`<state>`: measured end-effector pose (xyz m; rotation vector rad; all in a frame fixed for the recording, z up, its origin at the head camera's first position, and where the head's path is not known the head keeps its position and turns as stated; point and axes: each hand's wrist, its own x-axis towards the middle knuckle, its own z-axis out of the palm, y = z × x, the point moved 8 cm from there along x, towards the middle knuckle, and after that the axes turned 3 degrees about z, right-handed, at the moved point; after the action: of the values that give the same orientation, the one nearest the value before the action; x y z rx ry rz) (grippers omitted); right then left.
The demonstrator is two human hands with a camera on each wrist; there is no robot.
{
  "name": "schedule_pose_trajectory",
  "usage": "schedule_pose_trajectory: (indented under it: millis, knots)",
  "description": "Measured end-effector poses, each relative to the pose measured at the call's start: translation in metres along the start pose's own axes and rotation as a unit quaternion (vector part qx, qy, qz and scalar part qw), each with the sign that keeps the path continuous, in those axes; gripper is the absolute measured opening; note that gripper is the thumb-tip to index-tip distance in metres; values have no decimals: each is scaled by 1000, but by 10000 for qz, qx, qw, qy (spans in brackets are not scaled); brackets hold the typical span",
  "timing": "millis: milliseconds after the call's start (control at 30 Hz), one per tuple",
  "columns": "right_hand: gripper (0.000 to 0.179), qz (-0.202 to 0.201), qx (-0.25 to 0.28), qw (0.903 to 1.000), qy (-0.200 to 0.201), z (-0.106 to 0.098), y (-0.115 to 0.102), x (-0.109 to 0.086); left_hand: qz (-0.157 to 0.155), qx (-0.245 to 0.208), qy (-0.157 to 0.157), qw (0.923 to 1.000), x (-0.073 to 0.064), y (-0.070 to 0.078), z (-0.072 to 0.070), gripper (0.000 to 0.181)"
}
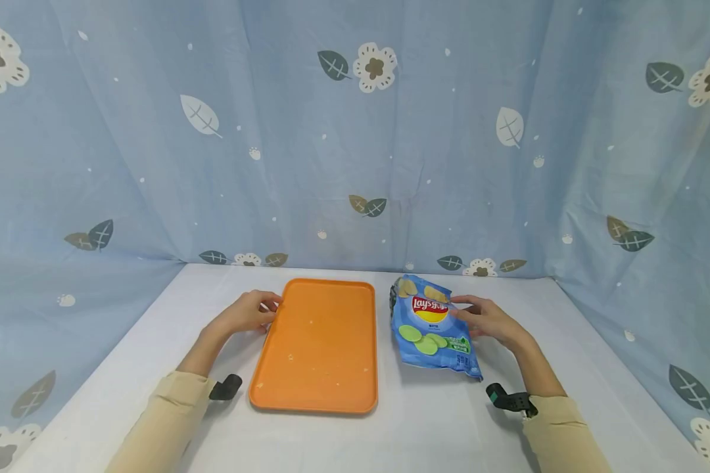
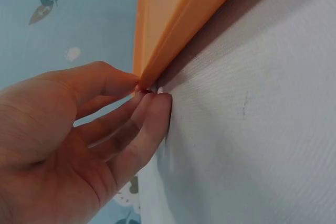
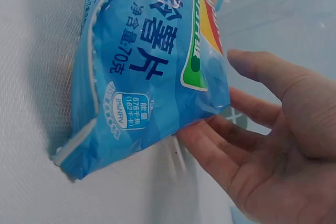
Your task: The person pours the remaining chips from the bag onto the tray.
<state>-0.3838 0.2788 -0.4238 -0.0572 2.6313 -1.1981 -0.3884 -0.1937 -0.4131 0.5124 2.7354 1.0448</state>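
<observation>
An orange rectangular tray (image 1: 319, 348) lies on the white table, left of centre. At its left edge is my left hand (image 1: 251, 311); in the left wrist view, the thumb and fingertips (image 2: 161, 103) pinch the tray's rim (image 2: 178, 35). To the right of the tray is a blue Lay's bag of potato chips (image 1: 411, 351), its front facing up and its lower end casting a shadow. My right hand (image 1: 491, 322) holds the bag by its right side. In the right wrist view, the thumb (image 3: 257, 69) is at the bag's edge and the other fingers reach behind it.
The white table (image 1: 438, 427) runs back to a blue curtain (image 1: 296, 144) printed with leaves and flowers, which also closes off both sides. A gap of white table separates the tray from the bag. Black straps with small cameras sit on both wrists.
</observation>
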Motion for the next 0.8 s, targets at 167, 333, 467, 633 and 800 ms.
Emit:
schedule_pose_trajectory:
  millis: [167, 333, 467, 633, 800]
  knots:
    - [64, 168, 590, 9980, -139, 1, 7, 0, -89, -413, 42, 9991, 2, -6, 2, 40]
    - [62, 334, 935, 9948, -240, 3, 13, 3, -138, -619, 75, 9980, 5, -13, 3, 41]
    - [61, 385, 1059, 9932, -291, 4, 12, 2, -106, -754, 120, 9970, 6, -15, 3, 41]
    - [60, 406, 1243, 9909, -330, 4, 10, 3, -118, -831, 157, 9963, 6, -17, 3, 41]
    - [57, 430, 1730, 9827, -500, 7, 16, 7, -144, -886, 141, 9959, 6, -18, 3, 41]
